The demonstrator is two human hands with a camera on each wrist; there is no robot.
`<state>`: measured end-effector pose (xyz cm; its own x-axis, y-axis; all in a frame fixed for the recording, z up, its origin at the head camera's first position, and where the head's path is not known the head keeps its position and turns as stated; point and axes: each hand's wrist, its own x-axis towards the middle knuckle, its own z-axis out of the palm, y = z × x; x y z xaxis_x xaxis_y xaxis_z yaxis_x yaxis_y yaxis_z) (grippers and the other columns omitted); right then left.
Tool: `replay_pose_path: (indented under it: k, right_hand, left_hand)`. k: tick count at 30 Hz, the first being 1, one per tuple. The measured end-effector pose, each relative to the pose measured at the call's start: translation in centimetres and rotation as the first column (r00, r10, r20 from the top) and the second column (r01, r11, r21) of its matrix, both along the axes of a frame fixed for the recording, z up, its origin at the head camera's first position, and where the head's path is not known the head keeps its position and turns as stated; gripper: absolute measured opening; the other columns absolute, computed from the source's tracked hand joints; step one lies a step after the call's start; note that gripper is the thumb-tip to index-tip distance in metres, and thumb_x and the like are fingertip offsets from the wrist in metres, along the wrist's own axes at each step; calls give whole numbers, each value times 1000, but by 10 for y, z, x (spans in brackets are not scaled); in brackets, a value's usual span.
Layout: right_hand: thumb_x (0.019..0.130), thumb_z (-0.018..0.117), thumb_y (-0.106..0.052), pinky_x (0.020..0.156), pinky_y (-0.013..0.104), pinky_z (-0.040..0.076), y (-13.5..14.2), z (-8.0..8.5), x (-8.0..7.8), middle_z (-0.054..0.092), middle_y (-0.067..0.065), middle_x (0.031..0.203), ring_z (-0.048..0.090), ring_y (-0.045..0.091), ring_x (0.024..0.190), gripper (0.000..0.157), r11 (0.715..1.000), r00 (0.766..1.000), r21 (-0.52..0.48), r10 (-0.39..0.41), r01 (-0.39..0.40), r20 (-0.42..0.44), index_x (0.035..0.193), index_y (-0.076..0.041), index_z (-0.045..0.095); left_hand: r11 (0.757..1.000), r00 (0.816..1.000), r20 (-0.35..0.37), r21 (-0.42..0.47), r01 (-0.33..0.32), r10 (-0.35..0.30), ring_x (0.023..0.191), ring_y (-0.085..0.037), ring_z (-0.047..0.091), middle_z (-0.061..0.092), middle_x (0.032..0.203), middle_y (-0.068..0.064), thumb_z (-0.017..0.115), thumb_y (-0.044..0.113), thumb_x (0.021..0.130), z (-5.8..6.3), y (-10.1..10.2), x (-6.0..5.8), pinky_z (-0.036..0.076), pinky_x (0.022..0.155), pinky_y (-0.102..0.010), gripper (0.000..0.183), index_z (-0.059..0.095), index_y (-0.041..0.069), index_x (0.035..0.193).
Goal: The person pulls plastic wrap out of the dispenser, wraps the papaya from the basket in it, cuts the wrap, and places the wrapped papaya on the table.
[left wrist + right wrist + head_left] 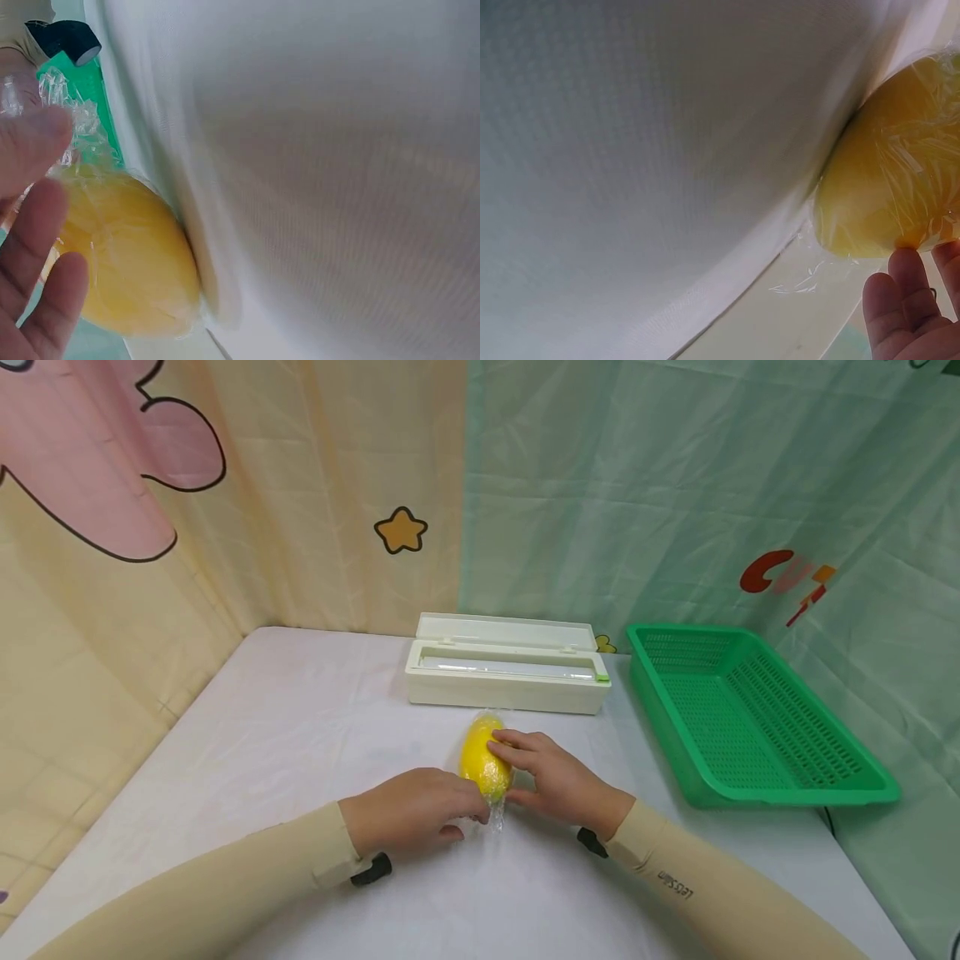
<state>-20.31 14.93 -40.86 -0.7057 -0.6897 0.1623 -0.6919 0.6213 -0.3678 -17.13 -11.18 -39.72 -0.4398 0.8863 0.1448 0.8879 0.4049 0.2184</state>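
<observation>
A yellow mango-like fruit [480, 756], covered in crinkled clear plastic wrap [496, 817], lies on the white tabletop between the two hands. Wrap bunches into a loose tail at the fruit's near end. My left hand [420, 810] bends its fingers at this tail; in the left wrist view the thumb overlaps the gathered wrap [94, 139]. My right hand [558, 781] holds the fruit from the right, fingertips on its upper side and thumb by the near end. Seen from the right wrist, those fingertips press the wrapped fruit [885, 180] from below.
Behind the fruit stands a white wrap dispenser box [510, 693] with its lid raised and a clear roll inside. A green plastic basket [693, 768] sits at the right of the table. Printed curtains [555, 485] hang along the back and sides.
</observation>
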Motion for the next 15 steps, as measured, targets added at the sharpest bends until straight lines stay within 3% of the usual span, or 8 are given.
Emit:
replay_pose_path:
  k: [4,8,11,15]
  right_hand:
    - [89,87,-21,111,43,53,0,1,0,50,11,161,54,34,139,74,1000,1000,-1,5,-5,-1,153,-8,54]
    - [89,86,-21,110,43,54,0,2,0,49,11,162,53,34,139,74,1000,1000,11,4,-4,0,154,-8,53]
    - [89,86,-21,109,41,54,-1,1,-1,49,10,162,53,33,140,74,1000,1000,12,1,-1,3,154,-9,53]
    - [89,87,-21,107,41,56,-1,0,0,50,10,162,54,33,138,73,1000,1000,8,1,-1,-6,153,-8,55]
  left_hand:
    - [998,1000,-15,64,-23,24,85,-6,62,68,94,10,78,0,88,0,0,-4,52,81,-20,34,65,18,113]
    - [999,993,-113,48,-16,21,74,-6,54,60,84,11,76,0,88,-4,1,-9,46,71,-18,39,64,21,118]
    - [1000,972,-236,13,8,-4,73,-6,51,59,81,12,79,4,87,-7,1,-12,44,69,-18,36,70,26,115]
    - [998,943,-332,57,24,-3,72,-8,49,57,79,9,84,12,87,-7,4,-14,41,66,-19,19,77,27,97]
